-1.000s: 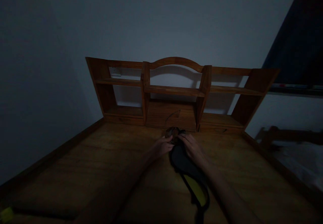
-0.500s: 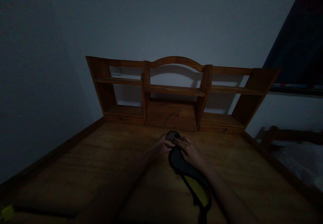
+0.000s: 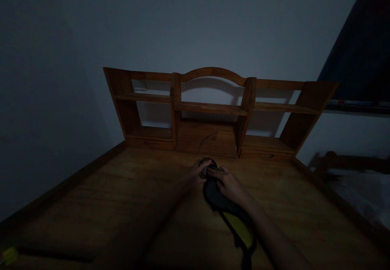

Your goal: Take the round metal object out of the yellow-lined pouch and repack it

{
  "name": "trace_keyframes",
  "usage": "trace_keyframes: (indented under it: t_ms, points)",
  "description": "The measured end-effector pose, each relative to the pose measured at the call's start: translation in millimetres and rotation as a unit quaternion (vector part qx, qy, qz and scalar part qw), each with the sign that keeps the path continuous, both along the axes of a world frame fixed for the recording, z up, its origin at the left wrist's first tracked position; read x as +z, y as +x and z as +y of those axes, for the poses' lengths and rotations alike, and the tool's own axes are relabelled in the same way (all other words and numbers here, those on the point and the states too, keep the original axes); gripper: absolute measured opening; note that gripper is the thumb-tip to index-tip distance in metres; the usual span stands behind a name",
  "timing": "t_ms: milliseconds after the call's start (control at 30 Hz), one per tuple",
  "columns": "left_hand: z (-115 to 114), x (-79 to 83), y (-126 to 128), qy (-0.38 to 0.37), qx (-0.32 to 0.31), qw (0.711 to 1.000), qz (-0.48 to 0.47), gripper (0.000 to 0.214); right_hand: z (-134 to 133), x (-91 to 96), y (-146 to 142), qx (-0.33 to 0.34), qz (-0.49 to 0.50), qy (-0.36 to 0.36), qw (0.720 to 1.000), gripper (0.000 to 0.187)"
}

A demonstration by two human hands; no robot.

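Grip of left hand (image 3: 197, 175) and right hand (image 3: 229, 184) on dark band (image 3: 217, 197), far end between them.

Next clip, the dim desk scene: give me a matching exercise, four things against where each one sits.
Things:
1. shelf unit
2. small dark object
3. yellow patch
4. small yellow thing

Places:
a. on the dark strap, beside the right forearm
b. at the lower left edge of the picture
c. at the back of the desk, against the wall
d. between the left hand and right hand

Pairs: 1-c; 2-d; 3-a; 4-b.
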State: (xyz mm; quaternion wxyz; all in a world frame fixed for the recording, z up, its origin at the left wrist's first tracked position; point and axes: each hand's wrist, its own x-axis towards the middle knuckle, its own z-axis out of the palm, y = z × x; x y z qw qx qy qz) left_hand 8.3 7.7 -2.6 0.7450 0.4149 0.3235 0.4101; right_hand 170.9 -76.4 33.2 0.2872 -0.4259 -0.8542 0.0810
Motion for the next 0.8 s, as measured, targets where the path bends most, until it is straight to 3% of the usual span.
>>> trace_keyframes:
  t_ms: [300, 500, 700, 800]
  points:
    - [-6, 3.6, 4, -0.024, 0.019, 0.999, 0.037, 0.05, -12, 12.2, -5, -0.015, 0.003, -0.023, 1.0, 0.063]
    - [-14, 10.5, 1, -0.017, 0.0, 0.999, 0.039, 0.048, -12, 9.7, -6, 0.018, 0.049, -0.051, 0.997, 0.06]
    - [-15, 11.8, 5, -0.007, -0.005, 1.0, -0.003, 0.043, -6, 2.0, -2, 0.061, 0.152, -0.14, 0.976, 0.054]
    - [-14, 11.2, 6, -0.003, -0.001, 1.0, -0.016, 0.038, -5, -2.7, -4, 0.068, 0.227, -0.229, 0.944, 0.056]
